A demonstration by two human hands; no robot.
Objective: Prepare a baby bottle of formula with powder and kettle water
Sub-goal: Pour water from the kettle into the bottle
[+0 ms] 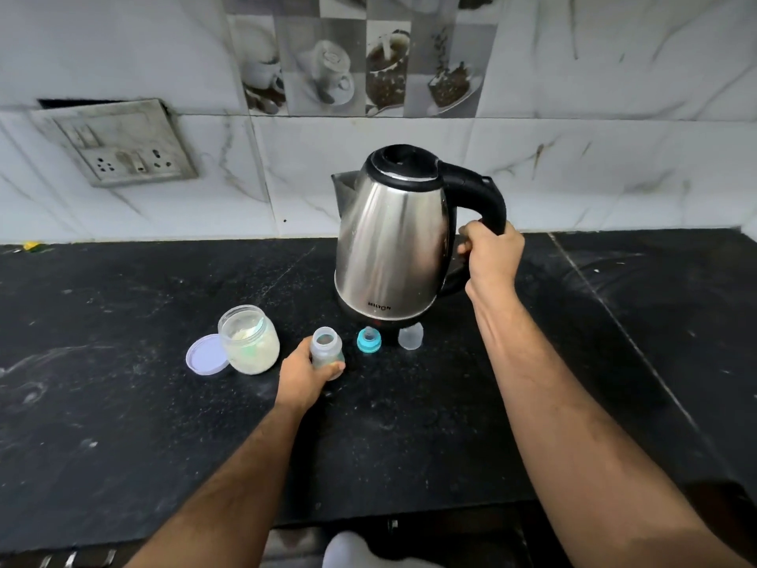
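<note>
Pour setup, judged from how things lie. The small clear plastic baby bottle (326,349) stands upright and uncapped on the black speckled stone worktop (123,403), near the front of the kettle. The left hand (305,373) is wrapped round its lower body, fingers curled on it; likely braced so the light bottle is not knocked over or pushed by the stream. The mouth is left clear of the fingers, which keeps skin away from hot water.

The stainless steel electric kettle with black lid and handle (391,239) is gripped by the right hand (491,256), clamped low on the handle. It looks upright, spout toward the left, on the bottle's side, lid closed. Whether its base is lifted off the worktop cannot be told.

The teal screw ring with teat (369,339) and the clear domed cap (410,335) are parked just in front of the kettle base, right of the bottle: within reach for closing, out of the pour path.

The open glass jar of pale powder (250,340) sits left of the bottle, its lilac round lid (207,354) leaning against it. Left open, so dosing is probably not closed out; powder in the bottle cannot be confirmed.

Risk: narrow bottle neck, wide spout, so a slow tilt is called for.
</note>
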